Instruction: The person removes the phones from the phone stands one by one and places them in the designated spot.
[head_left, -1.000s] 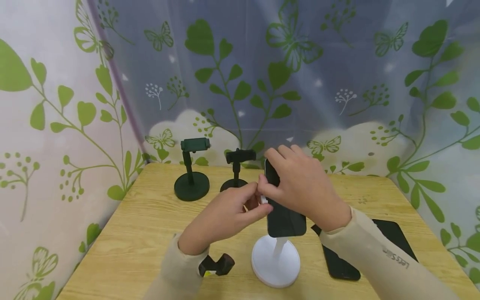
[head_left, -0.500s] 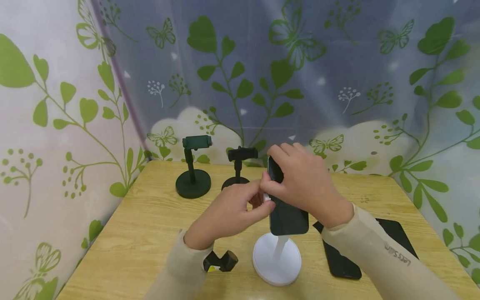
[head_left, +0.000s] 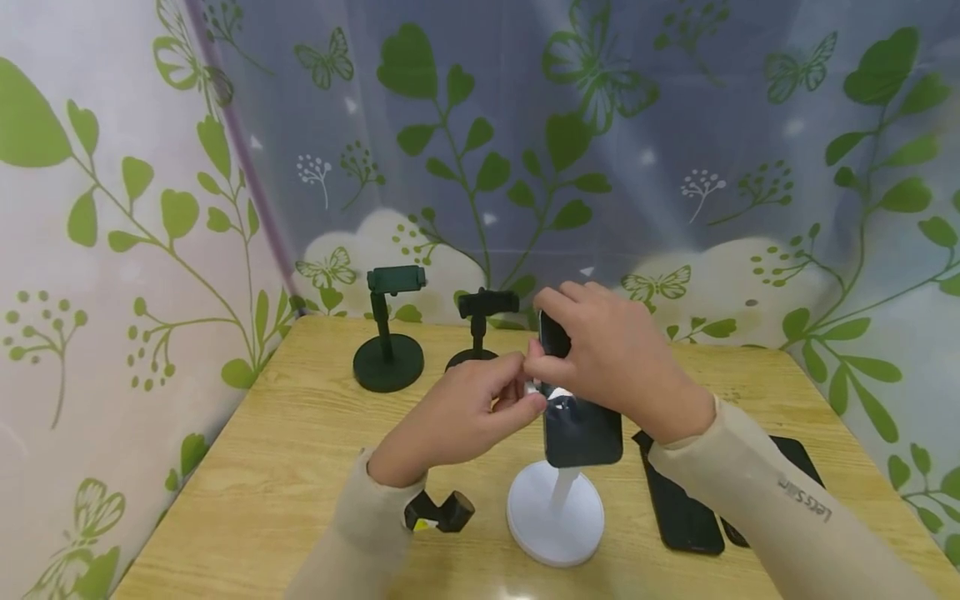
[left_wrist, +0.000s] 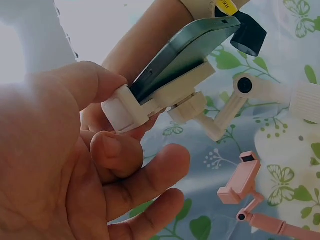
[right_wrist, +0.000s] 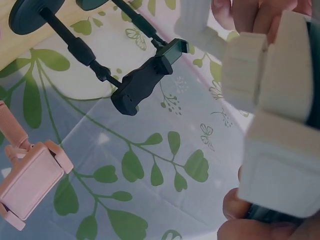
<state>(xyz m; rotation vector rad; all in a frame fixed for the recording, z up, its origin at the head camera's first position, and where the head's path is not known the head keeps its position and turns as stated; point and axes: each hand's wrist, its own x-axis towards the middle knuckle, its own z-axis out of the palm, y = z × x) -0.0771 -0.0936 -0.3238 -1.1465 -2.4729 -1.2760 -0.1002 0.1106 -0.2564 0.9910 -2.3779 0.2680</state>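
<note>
A dark smartphone [head_left: 583, 437] leans in the clamp [left_wrist: 125, 111] of a white phone stand, whose round base [head_left: 556, 512] rests on the table. My left hand [head_left: 465, 408] pinches the clamp's white end between thumb and bent index finger, at the phone's left edge. In the left wrist view its other fingers are spread below. From above, my right hand [head_left: 615, 358] grips the phone's upper part, covering much of it. The right wrist view shows the clamp's white back [right_wrist: 280, 162] close up, with fingers [right_wrist: 237, 205] at the phone beside it.
Behind the left hand stand a green phone stand [head_left: 388, 362] and a black one [head_left: 489, 304]. A pink stand [left_wrist: 240, 180] shows in both wrist views. Dark phones [head_left: 686, 512] lie flat under the right forearm. Patterned curtains [head_left: 480, 167] border the wooden table [head_left: 247, 492].
The head view has shifted slightly, so the scene sits a little higher and further right. A bright reflection has appeared on the phone's screen. Both hands keep their holds.
</note>
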